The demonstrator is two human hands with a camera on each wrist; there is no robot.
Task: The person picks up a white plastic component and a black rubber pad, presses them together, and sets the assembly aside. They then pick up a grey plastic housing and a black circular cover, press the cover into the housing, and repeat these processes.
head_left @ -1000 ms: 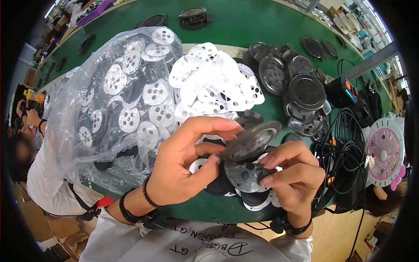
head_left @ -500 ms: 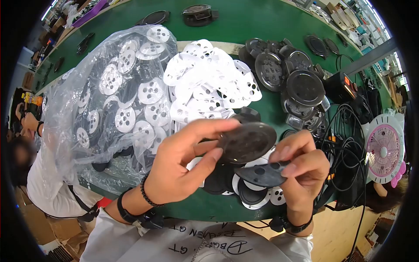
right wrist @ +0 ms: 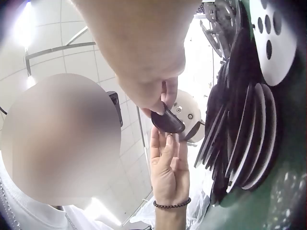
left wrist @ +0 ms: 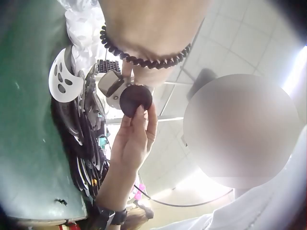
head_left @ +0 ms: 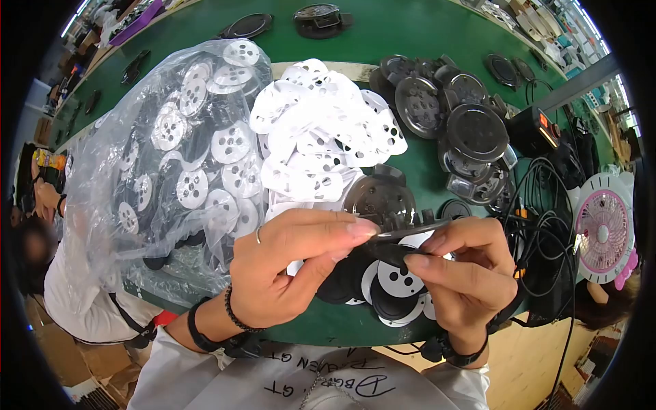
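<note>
Pinched by its near edge, a smoky dark plastic round cover is in my left hand, tilted almost edge-on in the head view. My right hand holds a thin black round pad between thumb and fingers, just below the cover. In the left wrist view the pad shows as a plain dark disc overlapping the cover. The right wrist view shows the pad tilted in front of the cover. Under the hands lie black pads and white discs with holes.
A heap of white perforated discs lies beyond the hands, beside a clear plastic bag of similar discs. Stacked dark covers stand at right, near black cables and a small fan. Another dark cover lies just past my fingertips.
The cover in my left hand has turned from showing its face to nearly edge-on and moved towards my right hand. The pad has shifted left and tipped, now under the cover.
</note>
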